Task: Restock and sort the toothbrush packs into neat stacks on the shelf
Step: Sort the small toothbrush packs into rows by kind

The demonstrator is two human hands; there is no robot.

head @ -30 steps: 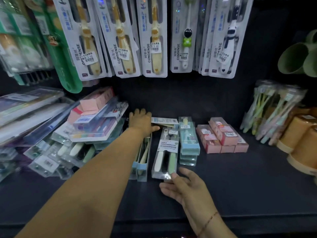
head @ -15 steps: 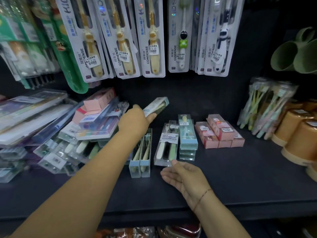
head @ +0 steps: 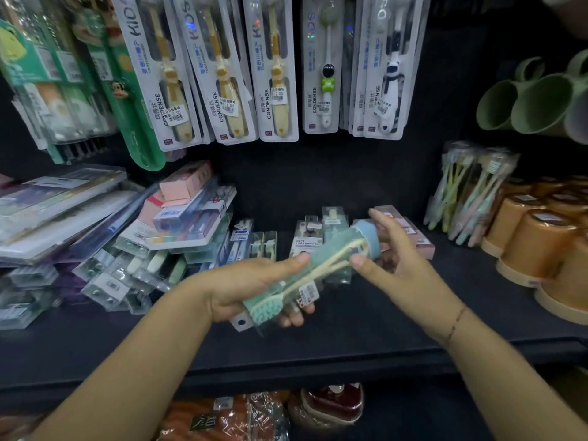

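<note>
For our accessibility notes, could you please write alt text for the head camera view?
Two hands hold a clear toothbrush pack over a dark shelf: the left hand grips the bristle end, the right hand pinches the blue-capped end. Small stacks of packs sit behind, a jumbled pile lies at left, and kids' toothbrushes hang above.

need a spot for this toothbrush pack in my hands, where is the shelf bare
Bare shelf lies between the pink boxes and the orange cups, and along the front edge in front of the leaning pile of packs. Crowded: that pile and the back row of small stacks.
</note>
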